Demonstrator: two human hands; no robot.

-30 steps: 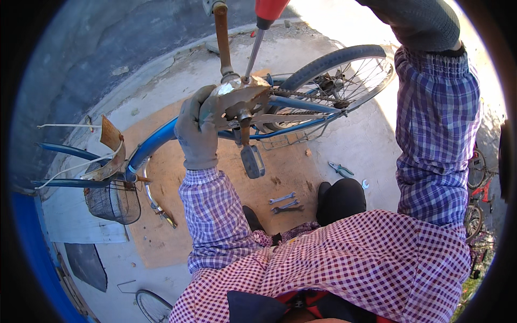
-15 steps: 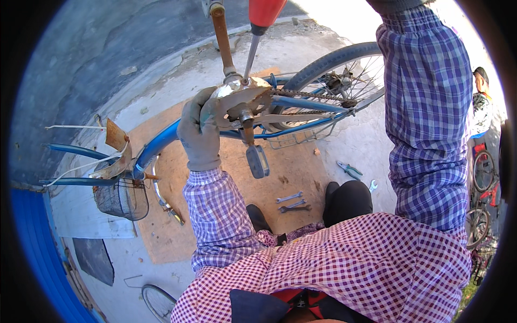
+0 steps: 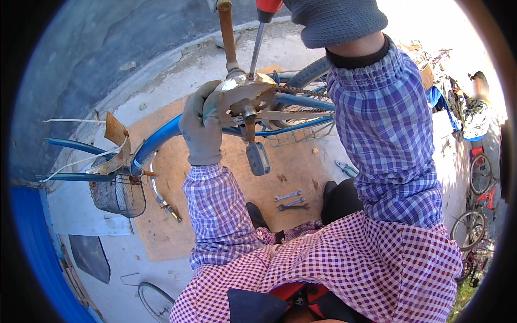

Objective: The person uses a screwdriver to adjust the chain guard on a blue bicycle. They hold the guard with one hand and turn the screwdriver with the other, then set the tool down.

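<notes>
A blue bicycle frame [image 3: 156,141] lies before me with its crank area raised toward me. My left hand [image 3: 202,124], in a grey glove, grips the left edge of the worn silver chain guard [image 3: 237,94] around the crank. A red-handled screwdriver [image 3: 258,46] stands with its shaft tip on top of the guard. My right hand [image 3: 339,21], in a dark grey glove, is closed at its handle; the fingertips are cut off by the upper edge. A pedal [image 3: 258,159] hangs below the crank, and a rusty crank arm [image 3: 227,37] rises behind.
Several wrenches [image 3: 291,202] and pliers [image 3: 347,169] lie by my feet. A wire basket [image 3: 119,195] and handlebar [image 3: 163,196] are at left. The rear wheel [image 3: 307,75] is partly behind my right sleeve. Beyond, right, are a person [image 3: 476,110] and bicycles [image 3: 469,229].
My right hand and forearm have swung left, so more of the glove shows beside the screwdriver handle. The screwdriver stays on the guard. My left hand keeps its hold.
</notes>
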